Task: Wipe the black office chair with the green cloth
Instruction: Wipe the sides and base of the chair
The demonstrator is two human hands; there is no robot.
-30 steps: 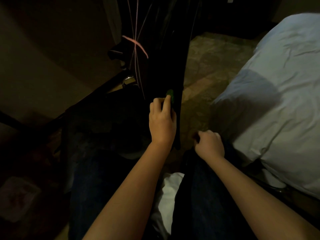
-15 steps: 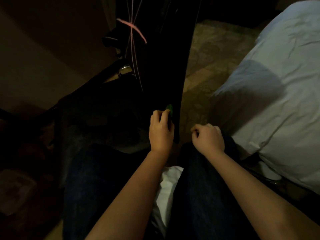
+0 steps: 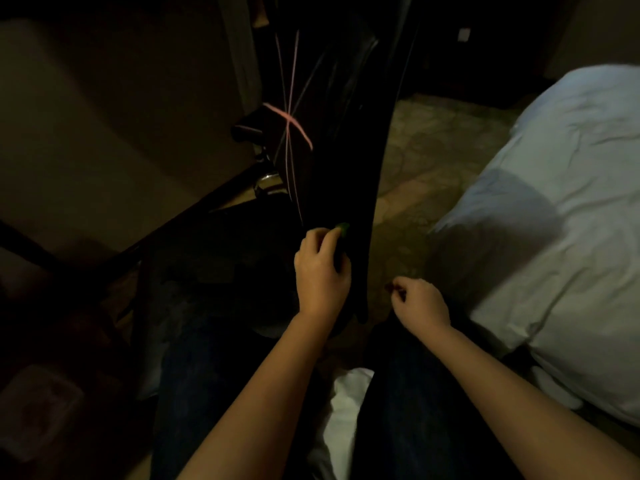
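My left hand (image 3: 322, 271) has slid lower down the black office chair (image 3: 349, 161). It clenches the green cloth (image 3: 343, 229) against the back's edge, mid-wipe. Next I judge a firm stroke further down. My right hand (image 3: 420, 303) curls near my knee; I cannot tell whether it holds anything. The room is dim, with a patterned floor (image 3: 433, 143) and a white bed (image 3: 554, 202) beside it.

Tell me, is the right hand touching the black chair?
Apart. The head view shows a strip of floor between the right hand and the black chair.
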